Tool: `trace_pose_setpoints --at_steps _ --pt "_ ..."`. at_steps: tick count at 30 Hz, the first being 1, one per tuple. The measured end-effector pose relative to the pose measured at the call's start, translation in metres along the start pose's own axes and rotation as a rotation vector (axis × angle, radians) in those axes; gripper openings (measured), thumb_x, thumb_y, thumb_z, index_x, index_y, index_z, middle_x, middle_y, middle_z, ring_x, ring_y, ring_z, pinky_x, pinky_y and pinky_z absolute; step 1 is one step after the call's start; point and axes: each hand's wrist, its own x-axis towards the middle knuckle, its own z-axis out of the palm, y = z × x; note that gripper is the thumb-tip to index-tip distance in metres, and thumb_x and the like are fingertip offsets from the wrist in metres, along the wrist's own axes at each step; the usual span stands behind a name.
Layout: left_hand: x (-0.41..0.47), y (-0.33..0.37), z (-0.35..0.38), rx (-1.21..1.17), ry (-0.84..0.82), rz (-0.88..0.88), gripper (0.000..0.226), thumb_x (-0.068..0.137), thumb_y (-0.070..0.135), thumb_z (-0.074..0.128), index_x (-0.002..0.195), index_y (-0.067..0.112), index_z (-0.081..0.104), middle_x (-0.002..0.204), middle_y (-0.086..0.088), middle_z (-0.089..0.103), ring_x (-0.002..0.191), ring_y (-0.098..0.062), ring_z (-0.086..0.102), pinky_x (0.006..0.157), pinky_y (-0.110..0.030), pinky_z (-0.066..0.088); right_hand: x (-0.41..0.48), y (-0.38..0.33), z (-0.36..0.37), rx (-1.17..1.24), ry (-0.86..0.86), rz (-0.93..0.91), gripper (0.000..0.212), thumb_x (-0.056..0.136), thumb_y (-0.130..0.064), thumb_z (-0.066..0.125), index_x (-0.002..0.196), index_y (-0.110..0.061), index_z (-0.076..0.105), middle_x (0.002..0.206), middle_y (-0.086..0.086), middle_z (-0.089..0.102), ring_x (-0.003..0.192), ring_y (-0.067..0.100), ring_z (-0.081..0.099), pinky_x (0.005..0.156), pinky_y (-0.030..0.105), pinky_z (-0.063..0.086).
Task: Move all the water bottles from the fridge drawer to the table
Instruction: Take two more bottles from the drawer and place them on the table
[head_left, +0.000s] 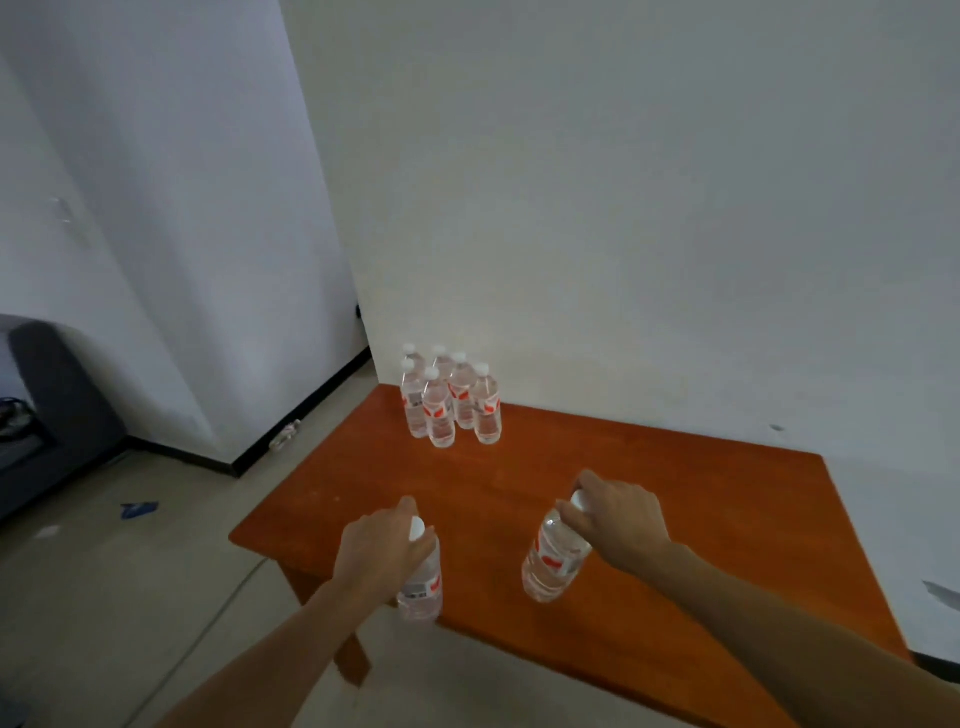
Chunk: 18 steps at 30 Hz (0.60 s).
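An orange-brown wooden table stands against a white wall. Several clear water bottles with white caps and red labels stand grouped at its far left corner. My left hand grips the neck of a water bottle over the table's near left edge. My right hand holds a second water bottle by its cap, slightly tilted, above the middle of the table. The fridge drawer is not in view.
A dark sofa sits at the far left on the pale floor. A blue scrap lies on the floor near it. A white wall corner juts out just left of the table.
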Motion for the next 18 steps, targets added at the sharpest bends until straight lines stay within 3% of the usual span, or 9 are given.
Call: trace_pose_setpoints --at_steps 2,6,8,13,18 --pt "0.033 -0.015 0.008 -0.005 0.001 -0.010 0.024 0.092 0.052 0.046 0.094 0.028 0.046 0.078 0.011 0.059 0.068 -0.004 0.059 0.060 -0.015 0.047 0.033 -0.005 0.011 0.002 0.002 -0.010 0.041 0.094 -0.060 0.036 0.107 -0.026 0.053 0.077 -0.010 0.059 0.060 0.003 0.054 0.049 0.016 0.039" --pt "0.101 -0.041 0.029 -0.016 -0.027 -0.013 0.025 0.093 0.052 0.045 0.096 0.027 0.047 0.077 0.011 0.058 0.064 -0.003 0.056 0.053 -0.013 0.038 0.104 -0.007 0.033 -0.018 0.009 -0.049 0.040 0.094 -0.059 0.037 0.107 -0.025 0.055 0.078 -0.011 0.055 0.063 0.005 0.052 0.047 0.018 0.029" --pt "0.133 -0.052 0.041 -0.011 -0.048 -0.002 0.027 0.093 0.052 0.044 0.099 0.026 0.047 0.079 0.012 0.058 0.065 -0.004 0.057 0.056 -0.013 0.042 0.139 -0.007 0.049 -0.017 -0.003 -0.047 0.039 0.094 -0.058 0.039 0.107 -0.025 0.056 0.079 -0.012 0.054 0.064 0.005 0.051 0.048 0.018 0.027" --pt "0.221 -0.078 0.055 0.000 -0.112 0.067 0.031 0.093 0.053 0.044 0.106 0.025 0.048 0.086 0.011 0.059 0.071 -0.005 0.059 0.064 -0.017 0.051 0.226 -0.013 0.082 0.026 -0.065 -0.044 0.039 0.093 -0.058 0.040 0.106 -0.024 0.054 0.091 -0.009 0.061 0.072 0.009 0.055 0.057 0.022 0.035" --pt "0.285 -0.110 0.068 -0.039 -0.121 0.086 0.029 0.094 0.047 0.047 0.111 0.024 0.047 0.096 0.009 0.062 0.079 -0.007 0.059 0.068 -0.017 0.047 0.302 -0.031 0.108 0.055 -0.107 -0.023 0.037 0.093 -0.057 0.042 0.108 -0.025 0.054 0.102 -0.006 0.064 0.081 0.012 0.061 0.062 0.024 0.043"
